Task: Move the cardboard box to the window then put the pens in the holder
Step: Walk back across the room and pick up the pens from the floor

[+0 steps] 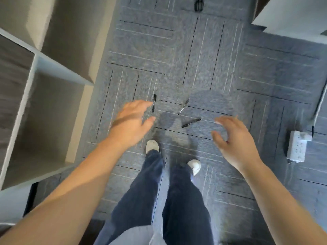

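Observation:
Three pens lie on the grey carpet in front of my feet. One black pen (154,103) lies upright in the picture beside the fingertips of my left hand (131,121). A second pen (183,107) lies slanted in the middle, and a third black pen (191,123) lies below it, left of my right hand (233,140). Both hands hover above the floor with fingers spread and hold nothing. No cardboard box or pen holder can be made out.
A white shelf unit (35,64) with open compartments stands along the left. A white power strip (297,147) with a cable lies on the carpet at the right. A white cabinet corner (290,16) is at top right. A small black object (199,4) lies at the far top.

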